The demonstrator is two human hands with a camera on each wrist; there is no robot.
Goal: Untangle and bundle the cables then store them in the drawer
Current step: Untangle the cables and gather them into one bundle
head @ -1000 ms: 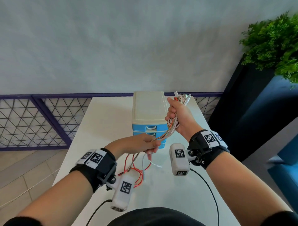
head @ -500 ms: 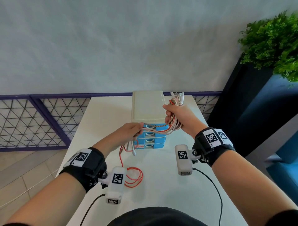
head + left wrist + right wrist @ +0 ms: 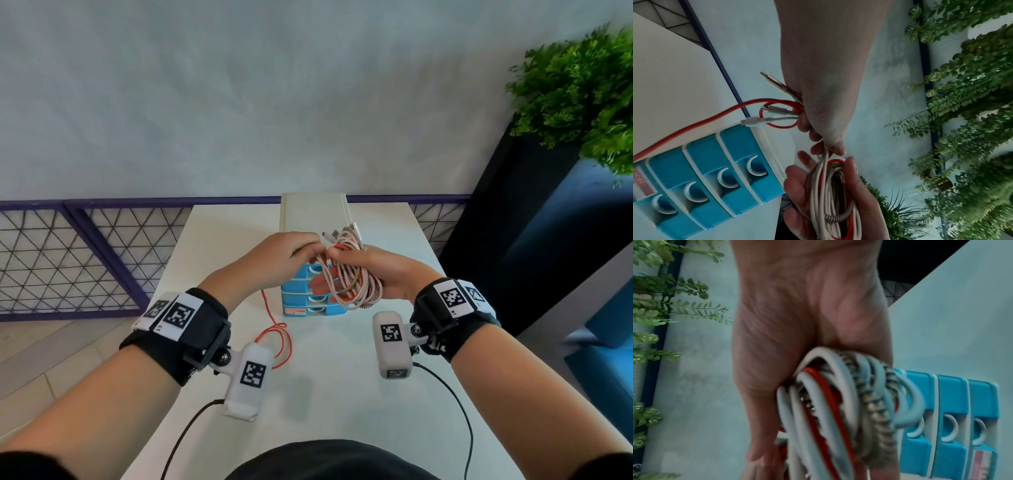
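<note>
Your left hand (image 3: 274,263) is now meeting your right hand (image 3: 380,270) above the blue drawer unit (image 3: 310,301) — pinching the strands onto the coiled cables (image 3: 349,281) your right is gripping — so only the red cable's tail (image 3: 277,329) is trailing on the table (image 3: 329,394).

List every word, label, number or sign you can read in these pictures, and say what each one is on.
No text can be read here.
Red and white sticker on the lowest blue drawer of the drawer unit: lettering too blurred to read in all three views.
Wrist bands and wrist cameras: black-and-white square code markers only; tiny marks on the band markers, too small to read.
</note>
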